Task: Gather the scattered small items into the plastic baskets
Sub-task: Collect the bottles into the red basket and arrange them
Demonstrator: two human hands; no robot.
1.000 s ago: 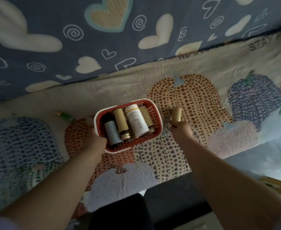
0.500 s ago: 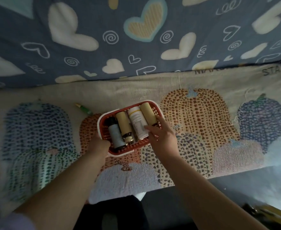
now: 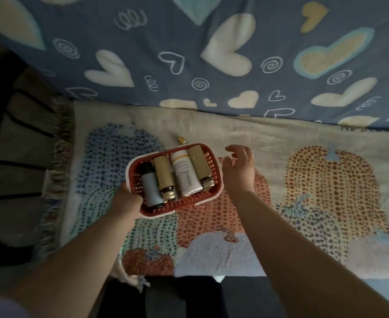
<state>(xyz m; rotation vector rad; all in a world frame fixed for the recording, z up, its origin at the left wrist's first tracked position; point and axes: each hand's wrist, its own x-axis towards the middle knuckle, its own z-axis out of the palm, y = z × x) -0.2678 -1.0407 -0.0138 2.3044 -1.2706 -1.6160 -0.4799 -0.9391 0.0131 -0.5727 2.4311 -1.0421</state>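
A red plastic basket (image 3: 213,157) with a white rim is held above the patterned blanket, gripped at its near left corner by my left hand (image 3: 125,200). Inside lie several small items side by side: a grey-blue bottle (image 3: 151,189), a tan bottle with a gold cap (image 3: 163,176), a white tube (image 3: 184,174) and a tan cylinder (image 3: 199,165). My right hand (image 3: 240,168) hovers just right of the basket with loose, spread fingers and holds nothing. A small item with a yellow tip (image 3: 181,141) pokes out behind the basket's far rim; most of it is hidden.
The pumpkin-patterned blanket (image 3: 326,180) covers the seat; its fringed edge (image 3: 55,175) lies at the left beside a dark striped surface (image 3: 12,157). A blue cover with hearts and spirals (image 3: 211,53) rises behind. The seat's front edge drops off near the bottom.
My right hand put the tan cylinder into the basket, then drew back to the right, empty. The basket has moved left and farther back with my left hand, and the view has swung left.
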